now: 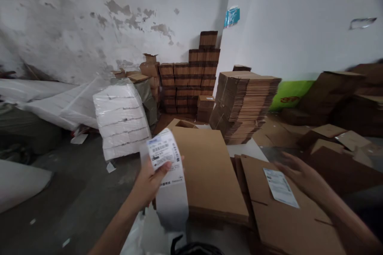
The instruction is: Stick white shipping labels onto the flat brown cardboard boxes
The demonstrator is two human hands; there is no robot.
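Observation:
My left hand [152, 177] grips a strip of white shipping labels [172, 203], thumb pressed on the printed face. The strip's top end curls over and its lower end hangs down. Behind it lies a stack of flat cardboard sheets [206, 167]. On the right, a flattened cardboard box [278, 223] carries one shipping label [281, 187] stuck on it at a slant. My right hand [299, 171] is over the far right side of that box, fingers stretched out and slightly blurred, holding nothing. Whether it touches the cardboard I cannot tell.
A tall stack of flattened boxes [242, 103] stands beyond the sheets. Bundled cardboard [188, 79] is piled against the wall. Plastic-wrapped white packs [121, 119] stand at left on the grey floor [80, 195]. Loose boxes [329, 131] lie at right. A black object [197, 249] shows at the bottom edge.

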